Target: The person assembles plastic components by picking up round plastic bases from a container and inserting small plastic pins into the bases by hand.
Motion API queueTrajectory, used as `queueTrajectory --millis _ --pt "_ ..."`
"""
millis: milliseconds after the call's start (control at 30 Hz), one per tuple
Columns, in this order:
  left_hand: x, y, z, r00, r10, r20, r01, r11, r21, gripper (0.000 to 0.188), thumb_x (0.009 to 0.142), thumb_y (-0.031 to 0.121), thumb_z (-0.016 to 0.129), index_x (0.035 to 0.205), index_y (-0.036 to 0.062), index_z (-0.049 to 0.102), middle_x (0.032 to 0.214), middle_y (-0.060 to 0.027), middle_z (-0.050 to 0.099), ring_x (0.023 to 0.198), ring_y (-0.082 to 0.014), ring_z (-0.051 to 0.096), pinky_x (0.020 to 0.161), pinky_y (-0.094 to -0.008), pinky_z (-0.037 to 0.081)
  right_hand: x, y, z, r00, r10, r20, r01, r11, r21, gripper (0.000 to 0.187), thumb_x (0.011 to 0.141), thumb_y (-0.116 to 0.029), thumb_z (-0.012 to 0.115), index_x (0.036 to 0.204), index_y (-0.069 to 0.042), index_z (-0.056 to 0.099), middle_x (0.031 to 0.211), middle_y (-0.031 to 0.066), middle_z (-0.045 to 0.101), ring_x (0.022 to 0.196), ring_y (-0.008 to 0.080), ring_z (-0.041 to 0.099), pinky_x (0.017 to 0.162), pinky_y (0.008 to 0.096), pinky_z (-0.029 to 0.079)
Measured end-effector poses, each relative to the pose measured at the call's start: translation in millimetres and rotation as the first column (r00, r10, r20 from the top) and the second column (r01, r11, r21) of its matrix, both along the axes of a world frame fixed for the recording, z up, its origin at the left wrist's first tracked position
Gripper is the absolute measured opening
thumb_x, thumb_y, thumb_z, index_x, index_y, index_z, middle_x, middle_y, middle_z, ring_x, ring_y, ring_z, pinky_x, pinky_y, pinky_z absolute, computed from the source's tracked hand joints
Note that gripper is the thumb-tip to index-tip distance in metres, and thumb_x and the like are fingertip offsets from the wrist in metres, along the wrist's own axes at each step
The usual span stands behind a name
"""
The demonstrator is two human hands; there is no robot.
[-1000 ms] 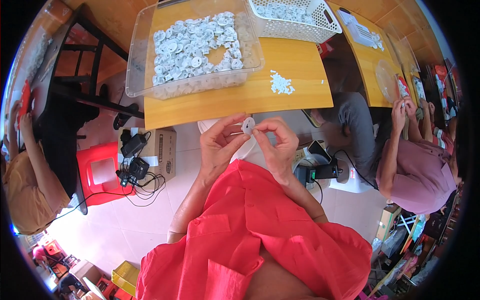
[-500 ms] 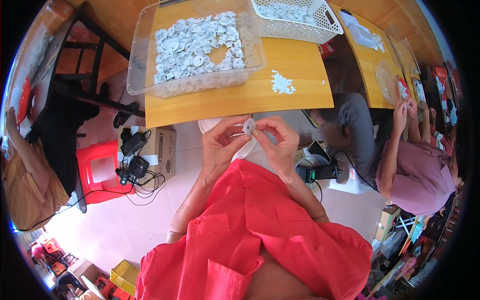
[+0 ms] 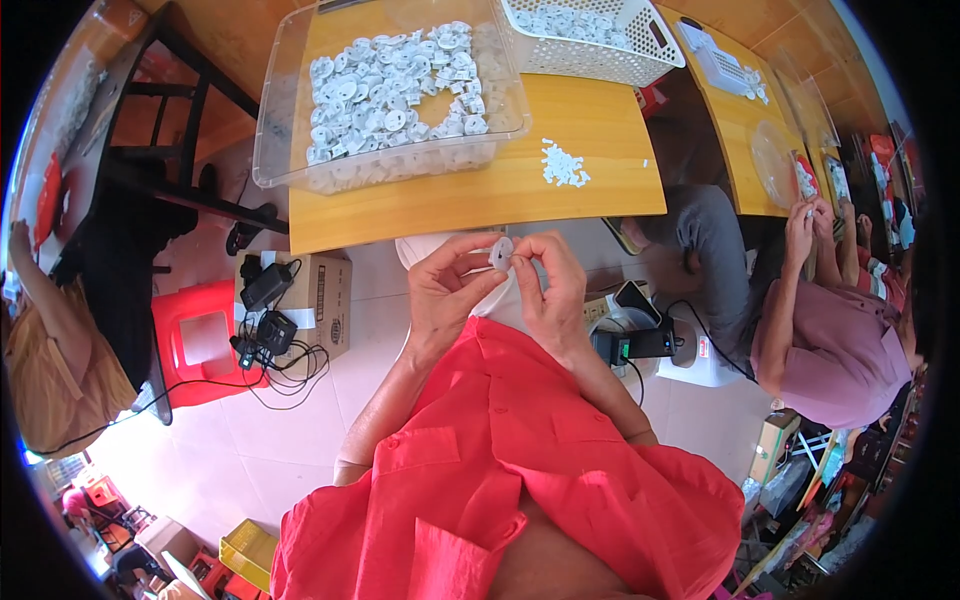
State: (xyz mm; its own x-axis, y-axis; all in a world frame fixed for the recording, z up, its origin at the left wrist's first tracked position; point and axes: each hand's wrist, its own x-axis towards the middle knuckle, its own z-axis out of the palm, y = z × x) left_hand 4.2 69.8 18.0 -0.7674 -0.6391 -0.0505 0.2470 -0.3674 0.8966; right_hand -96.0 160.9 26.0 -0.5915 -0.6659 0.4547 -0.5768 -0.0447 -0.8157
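Note:
Between its thumb and fingertips my left hand (image 3: 440,290) grips a small round white plastic part (image 3: 501,253), held just off the table's near edge. My right hand (image 3: 552,283) is closed in a pinch at the part's right side; whatever its fingertips hold is too small to make out. Beyond my hands, a clear plastic bin (image 3: 400,172) on the wooden table (image 3: 590,115) holds many similar white parts. To its right lies a small pile of tiny white pieces (image 3: 565,165).
A white perforated basket (image 3: 600,60) of white parts stands at the back. Below left are a red stool (image 3: 190,350) and a cardboard box (image 3: 330,305) with black adapters and cables. Co-workers sit at the right (image 3: 830,340) and left (image 3: 70,350).
My right hand has drawn in slightly, its fingers more curled. The round part has tilted and shifted a little to the right in my left fingers.

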Motion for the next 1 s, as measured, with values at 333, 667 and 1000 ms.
queueTrajectory --millis 333,667,1000 --pt "3 3 -1 1.0 -0.005 0.01 0.005 1.0 0.028 0.036 0.073 -0.011 0.063 0.108 -0.0032 0.056 0.106 -0.0126 0.06 0.089 -0.0167 0.061 0.08 -0.0279 0.051 1 6 -3 0.94 0.097 0.327 -0.084 0.995 -0.055 0.008 0.08 0.001 0.056 0.086 0.001 0.051 0.077 0.0071 0.051 0.073 0.0169 0.053 0.065 0.0267 0.042" --pt "1 3 -1 0.998 -0.046 -0.053 0.052 0.991 0.122 0.036 0.074 -0.009 0.063 0.108 -0.0033 0.055 0.105 -0.0124 0.06 0.091 -0.0174 0.06 0.081 -0.0279 0.051 -4 9 -4 0.547 0.232 0.804 -0.108 0.972 -0.207 0.008 0.08 -0.005 0.062 0.084 -0.002 0.055 0.08 0.0014 0.056 0.076 0.0067 0.051 0.07 0.0197 0.04" --pt "-19 -10 14 0.995 -0.085 0.059 0.084 0.996 0.022 0.034 0.075 -0.006 0.064 0.108 -0.0043 0.056 0.101 -0.0117 0.061 0.085 -0.0169 0.062 0.077 -0.0273 0.051 -14 17 -11 0.528 0.142 0.837 -0.018 0.987 -0.157 0.008 0.085 -0.008 0.055 0.089 0.0 0.054 0.082 0.0029 0.056 0.078 0.0098 0.055 0.076 0.0259 0.047"
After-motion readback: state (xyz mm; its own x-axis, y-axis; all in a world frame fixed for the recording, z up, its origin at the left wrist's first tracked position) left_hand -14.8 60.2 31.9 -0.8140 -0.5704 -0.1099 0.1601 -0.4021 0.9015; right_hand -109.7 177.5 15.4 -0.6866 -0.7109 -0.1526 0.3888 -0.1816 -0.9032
